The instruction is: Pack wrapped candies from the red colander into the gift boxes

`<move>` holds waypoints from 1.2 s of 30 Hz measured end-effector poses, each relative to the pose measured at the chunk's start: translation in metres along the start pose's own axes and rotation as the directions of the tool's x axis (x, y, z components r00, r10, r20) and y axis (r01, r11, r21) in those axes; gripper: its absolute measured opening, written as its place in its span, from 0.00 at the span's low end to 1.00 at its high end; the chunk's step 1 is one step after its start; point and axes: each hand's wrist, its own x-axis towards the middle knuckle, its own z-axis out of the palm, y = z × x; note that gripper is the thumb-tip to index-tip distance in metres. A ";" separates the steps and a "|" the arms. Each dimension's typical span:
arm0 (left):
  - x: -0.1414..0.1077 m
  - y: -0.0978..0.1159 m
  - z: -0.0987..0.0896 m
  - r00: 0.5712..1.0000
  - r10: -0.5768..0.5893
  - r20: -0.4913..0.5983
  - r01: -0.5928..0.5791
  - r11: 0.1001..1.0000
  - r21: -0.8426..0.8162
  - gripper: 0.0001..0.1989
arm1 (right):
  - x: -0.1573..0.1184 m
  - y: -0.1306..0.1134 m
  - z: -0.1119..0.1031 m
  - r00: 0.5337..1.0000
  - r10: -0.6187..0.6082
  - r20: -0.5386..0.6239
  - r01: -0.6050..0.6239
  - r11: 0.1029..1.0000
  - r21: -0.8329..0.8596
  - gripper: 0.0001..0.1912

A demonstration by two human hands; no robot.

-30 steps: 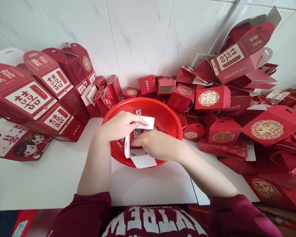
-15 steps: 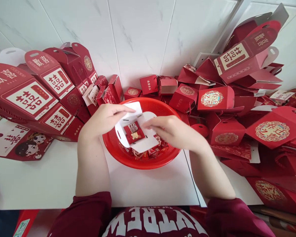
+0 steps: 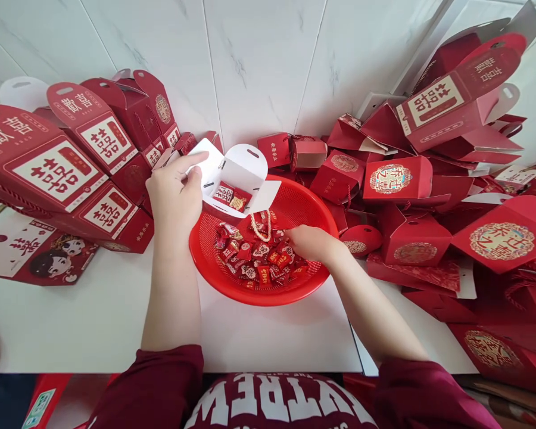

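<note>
Left hand: fingers closed on a flap of the open box, which holds wrapped pieces, at the far-left rim of the red basket. Right hand: fingers among loose sweets, grip indeterminable. Below: white tabletop.

White table, dark seam right of centre. Tiled wall behind, pale with grey veining. To the left, red boxes stand stacked, white panels facing out; a carton with cartoon figures lies just in front. To the right, a heap of other boxes, tilted at various angles, several bearing round emblems. Below the table's near edge, at left, a green-and-white label.
</note>
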 end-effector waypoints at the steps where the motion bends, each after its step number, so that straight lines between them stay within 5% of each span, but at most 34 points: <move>1: 0.000 0.001 0.000 1.000 -0.004 -0.015 0.004 1.000 0.004 0.18 | 0.003 0.000 0.003 1.000 0.006 0.012 -0.006 1.000 -0.005 0.17; 7: 0.000 0.000 0.004 1.000 0.017 -0.010 -0.017 1.000 -0.010 0.18 | 0.007 0.006 0.005 0.990 -0.094 0.102 0.089 0.995 0.050 0.34; 10: 0.001 -0.001 0.006 0.999 0.035 0.005 -0.035 0.999 -0.014 0.18 | 0.000 0.010 0.000 0.979 -0.200 0.042 0.191 0.967 0.167 0.29; 14: 0.001 -0.002 0.008 0.998 0.060 0.012 -0.059 0.998 -0.033 0.18 | -0.012 0.016 -0.003 0.930 -0.337 -0.146 0.364 0.789 0.495 0.21; 18: 0.001 -0.002 0.010 0.997 0.075 0.017 -0.074 0.997 -0.033 0.17 | -0.022 0.017 0.001 0.859 -0.415 -0.300 0.504 0.582 0.638 0.19; 26: 0.000 0.004 0.011 0.996 0.074 0.046 -0.075 0.997 0.017 0.16 | -0.036 0.013 0.008 0.851 -0.379 -0.363 0.512 0.451 0.731 0.19; 30: 0.000 -0.001 0.017 0.985 -0.048 0.167 0.031 0.994 0.101 0.23 | -0.037 0.019 0.015 0.866 -0.255 -0.430 0.498 0.510 0.702 0.18; 32: 0.000 -0.004 0.020 0.924 -0.086 0.373 0.043 0.992 0.122 0.28 | -0.037 0.023 0.015 0.865 -0.225 -0.449 0.492 0.557 0.669 0.18; 34: -0.002 -0.007 0.021 0.773 -0.092 0.627 -0.004 0.989 0.150 0.29 | -0.040 0.026 0.012 0.860 -0.242 -0.450 0.499 0.587 0.638 0.18; 36: -0.004 -0.007 0.018 0.626 -0.110 0.772 -0.063 0.980 0.190 0.27 | -0.044 0.028 0.006 0.861 -0.275 -0.428 0.499 0.618 0.608 0.19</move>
